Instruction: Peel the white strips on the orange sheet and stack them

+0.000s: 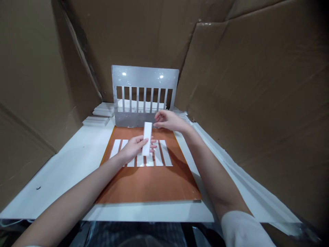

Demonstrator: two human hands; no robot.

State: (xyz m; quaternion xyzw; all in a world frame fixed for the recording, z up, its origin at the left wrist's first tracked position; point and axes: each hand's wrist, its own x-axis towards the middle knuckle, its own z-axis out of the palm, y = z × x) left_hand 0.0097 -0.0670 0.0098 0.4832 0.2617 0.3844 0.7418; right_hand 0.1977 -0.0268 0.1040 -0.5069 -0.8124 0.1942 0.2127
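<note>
Holding white strip [147,132], left fingers [153,146] behind it; right fingers [160,113] parted near its top.

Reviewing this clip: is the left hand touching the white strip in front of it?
Touching. The head view shows the left hand gripping the white strip, thumb on its front, fingertips showing past its edge.

White strip [147,130] in left fingers [144,141], orange board [146,185]

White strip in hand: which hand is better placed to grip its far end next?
Probably the right hand: it looks empty and sits close to the far end of the white strip. The left hand is already occupied, gripping that strip around its middle.
</note>
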